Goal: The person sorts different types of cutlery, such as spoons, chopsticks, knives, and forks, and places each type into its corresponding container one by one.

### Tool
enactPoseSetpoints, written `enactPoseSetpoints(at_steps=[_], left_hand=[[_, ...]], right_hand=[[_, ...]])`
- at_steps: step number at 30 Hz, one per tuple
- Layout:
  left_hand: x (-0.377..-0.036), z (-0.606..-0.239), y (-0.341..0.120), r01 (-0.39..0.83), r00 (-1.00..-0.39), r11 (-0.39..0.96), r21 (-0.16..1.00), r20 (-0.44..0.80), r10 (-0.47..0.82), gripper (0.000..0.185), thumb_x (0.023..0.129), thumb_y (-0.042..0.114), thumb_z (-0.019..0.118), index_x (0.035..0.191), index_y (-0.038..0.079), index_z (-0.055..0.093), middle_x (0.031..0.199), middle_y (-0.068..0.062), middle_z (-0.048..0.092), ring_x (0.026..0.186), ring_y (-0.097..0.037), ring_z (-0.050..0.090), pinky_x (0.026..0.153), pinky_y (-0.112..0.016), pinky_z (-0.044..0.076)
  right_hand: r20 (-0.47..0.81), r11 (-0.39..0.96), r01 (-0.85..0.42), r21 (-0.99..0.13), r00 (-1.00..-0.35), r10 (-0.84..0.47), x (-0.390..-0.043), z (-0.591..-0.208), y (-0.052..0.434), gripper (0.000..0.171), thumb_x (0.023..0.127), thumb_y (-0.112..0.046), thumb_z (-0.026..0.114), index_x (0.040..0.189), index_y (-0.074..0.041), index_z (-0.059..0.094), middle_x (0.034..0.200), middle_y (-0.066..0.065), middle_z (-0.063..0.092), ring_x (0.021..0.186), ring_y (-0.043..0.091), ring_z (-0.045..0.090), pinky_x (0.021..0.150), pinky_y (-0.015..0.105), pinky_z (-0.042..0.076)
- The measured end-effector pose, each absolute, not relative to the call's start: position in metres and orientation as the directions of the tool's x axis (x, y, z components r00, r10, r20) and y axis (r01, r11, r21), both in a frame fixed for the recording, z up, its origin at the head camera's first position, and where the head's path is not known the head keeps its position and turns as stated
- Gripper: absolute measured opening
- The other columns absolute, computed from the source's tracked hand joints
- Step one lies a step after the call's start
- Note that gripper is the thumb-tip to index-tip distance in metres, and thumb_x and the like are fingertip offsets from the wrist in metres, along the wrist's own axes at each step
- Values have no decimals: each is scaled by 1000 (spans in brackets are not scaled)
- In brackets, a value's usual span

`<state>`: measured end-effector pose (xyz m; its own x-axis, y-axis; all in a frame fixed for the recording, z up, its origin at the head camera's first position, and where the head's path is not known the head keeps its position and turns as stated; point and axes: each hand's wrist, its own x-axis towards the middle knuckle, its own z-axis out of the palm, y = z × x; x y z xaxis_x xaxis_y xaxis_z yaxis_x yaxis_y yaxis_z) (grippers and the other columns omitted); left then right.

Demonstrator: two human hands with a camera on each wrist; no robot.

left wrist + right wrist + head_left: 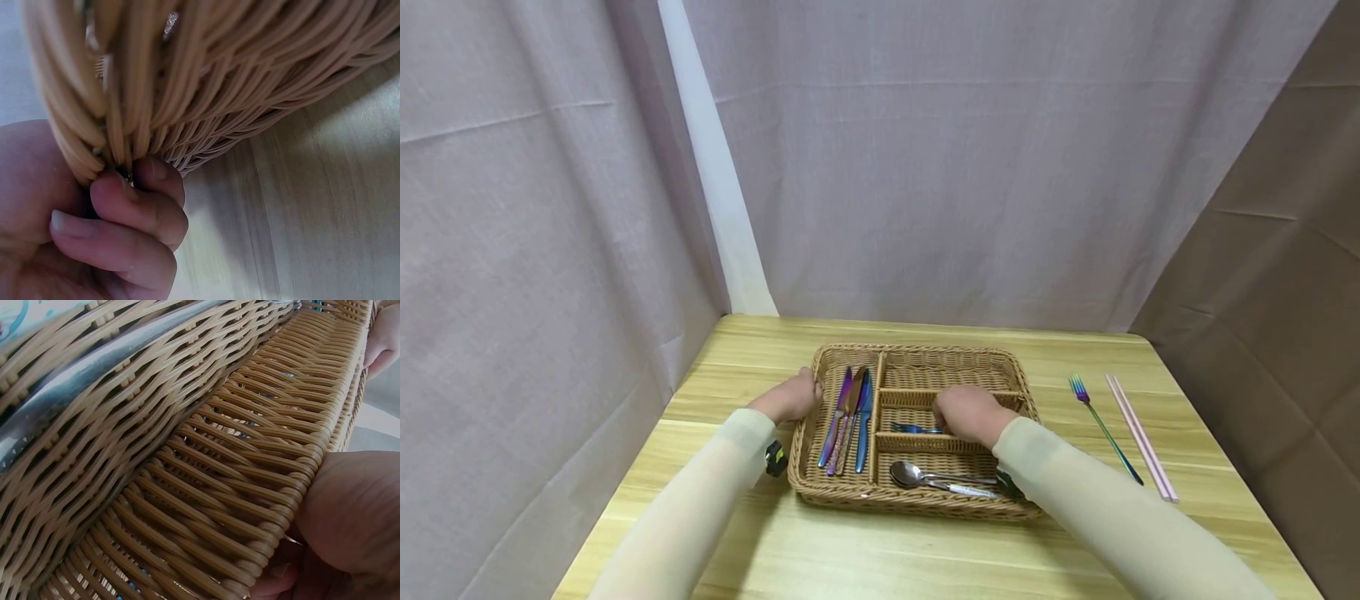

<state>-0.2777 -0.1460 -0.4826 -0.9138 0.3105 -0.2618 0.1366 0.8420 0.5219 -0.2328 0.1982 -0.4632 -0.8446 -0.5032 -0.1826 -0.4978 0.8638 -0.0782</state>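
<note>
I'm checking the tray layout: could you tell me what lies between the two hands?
In the head view, the knives lie in the wicker tray's long left compartment, between the left hand on the tray's rim and the right hand inside it.

**Tray at table centre, loose cutlery to its right**

The wicker tray (917,500) sits mid-table (865,558). Knives (850,417) lie in its left compartment, a spoon (917,475) in the near right one, a fork (913,428) in the one behind. Right of the tray lie another fork (1101,427), then chopsticks (1138,435).

A fork (1101,425) lies beside seemingly pink chopsticks (1141,437).
</note>
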Motion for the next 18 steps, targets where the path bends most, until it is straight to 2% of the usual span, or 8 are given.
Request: enactPoseSetpoints(at_steps=[4, 11, 18], left_hand=[[-278, -483, -146, 142, -916, 839, 525, -252, 313, 55, 117, 17, 34, 155, -23, 24, 141, -46, 54, 133, -51, 62, 110, -57, 54], [-278, -483, -146, 157, -917, 839, 522, -239, 320, 56, 116, 16, 34, 154, -24, 25, 142, -48, 53, 134, -52, 60, 112, -58, 53], [-278, -484, -146, 138, -917, 834, 534, -250, 312, 57, 117, 17, 33, 156, -23, 22, 141, -46, 54, 131, -51, 63, 109, -56, 55]], right_hand=[[-192, 869, -491, -63, -848, -493, -233, -463, 197, 32, 96, 6, 73, 76, -18, 70, 73, -8, 61, 66, 12, 51, 61, 33, 49], [-181, 864, -499, -76, -845, -504, -233, -463, 196, 46, 91, 13, 65, 62, -19, 48, 59, -5, 40, 60, 14, 32, 57, 33, 33], [-167, 862, -500, -84, -846, -506, -235, -466, 197, 46, 89, 13, 66, 61, -21, 52, 60, -6, 45, 61, 14, 35, 58, 34, 34]])
